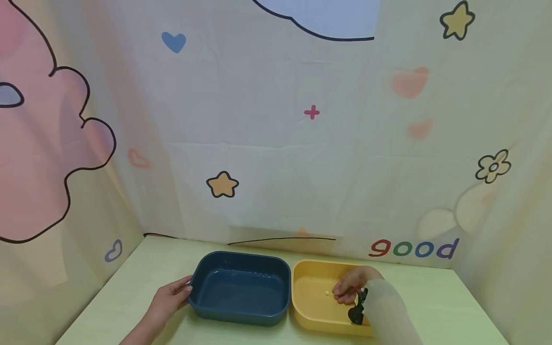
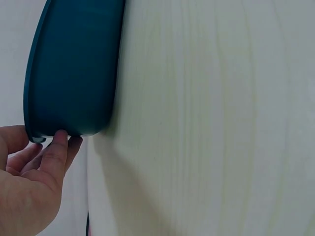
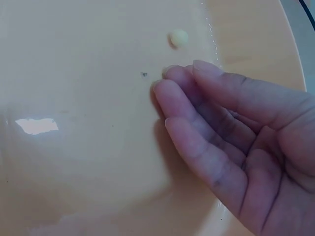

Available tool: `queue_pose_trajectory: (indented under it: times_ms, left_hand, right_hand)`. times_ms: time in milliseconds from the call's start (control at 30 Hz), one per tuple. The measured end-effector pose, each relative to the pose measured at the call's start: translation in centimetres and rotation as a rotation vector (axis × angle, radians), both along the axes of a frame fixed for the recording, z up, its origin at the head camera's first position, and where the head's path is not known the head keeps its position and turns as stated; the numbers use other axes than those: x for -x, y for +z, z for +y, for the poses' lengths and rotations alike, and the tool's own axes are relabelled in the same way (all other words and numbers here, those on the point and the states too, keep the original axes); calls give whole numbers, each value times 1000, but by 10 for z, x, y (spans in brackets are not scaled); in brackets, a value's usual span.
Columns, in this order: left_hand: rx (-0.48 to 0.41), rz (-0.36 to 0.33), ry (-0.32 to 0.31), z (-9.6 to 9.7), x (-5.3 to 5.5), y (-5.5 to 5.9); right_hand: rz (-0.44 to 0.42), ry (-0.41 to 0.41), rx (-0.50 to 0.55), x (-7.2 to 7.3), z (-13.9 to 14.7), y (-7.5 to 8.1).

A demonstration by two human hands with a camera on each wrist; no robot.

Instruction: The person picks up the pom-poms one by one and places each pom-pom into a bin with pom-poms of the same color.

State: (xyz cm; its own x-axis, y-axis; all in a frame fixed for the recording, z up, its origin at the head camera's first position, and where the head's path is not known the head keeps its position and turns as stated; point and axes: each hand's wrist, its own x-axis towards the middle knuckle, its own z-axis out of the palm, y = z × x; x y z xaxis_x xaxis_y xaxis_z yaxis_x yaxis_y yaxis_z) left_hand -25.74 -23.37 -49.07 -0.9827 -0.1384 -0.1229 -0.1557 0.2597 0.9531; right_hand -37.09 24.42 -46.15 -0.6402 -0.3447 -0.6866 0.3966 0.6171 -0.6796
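A dark blue basin [image 1: 241,287] and a yellow basin [image 1: 308,311] stand side by side on the table. My left hand [image 1: 168,299] grips the left end of the blue basin at its rim. In the left wrist view, the thumb is at the rim and the fingertips [image 2: 60,133] press the outer wall. My right hand [image 1: 351,285] is inside the yellow basin, its fingers loosely bent and holding nothing. Just beyond the right fingertips, a small pale round bead [image 3: 178,38] lies on the basin floor, apart from them. No object shows in the blue basin.
A pale wood-grain tabletop [image 1: 448,306] surrounds the basins. Behind it hangs a printed cloth [image 1: 267,201] with stars, hearts and the word "good". A black device [image 1: 357,309] is strapped at the right wrist, hiding part of the yellow basin.
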Motion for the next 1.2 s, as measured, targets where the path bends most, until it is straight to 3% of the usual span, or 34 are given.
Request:
queue_pose_trajectory:
  times_ms: [267,433,667,967,1200]
  left_hand:
    - [15,-17,-6,1,0,-4]
    - [14,-12,-6,1,-1,-6]
    - [13,-6,-9,1,-2,-4]
    - [33,-6,-17,0,-1,-3]
    - [27,6,-12,1,-1,0]
  right_hand:
    - [-9,52,17,-2,6,9]
    - [85,8,27,-7,8,16]
    - [220,52,102,-20,10,32]
    - [439,29,147,-54,7,58]
    - [476,-28,252,-83,1,66]
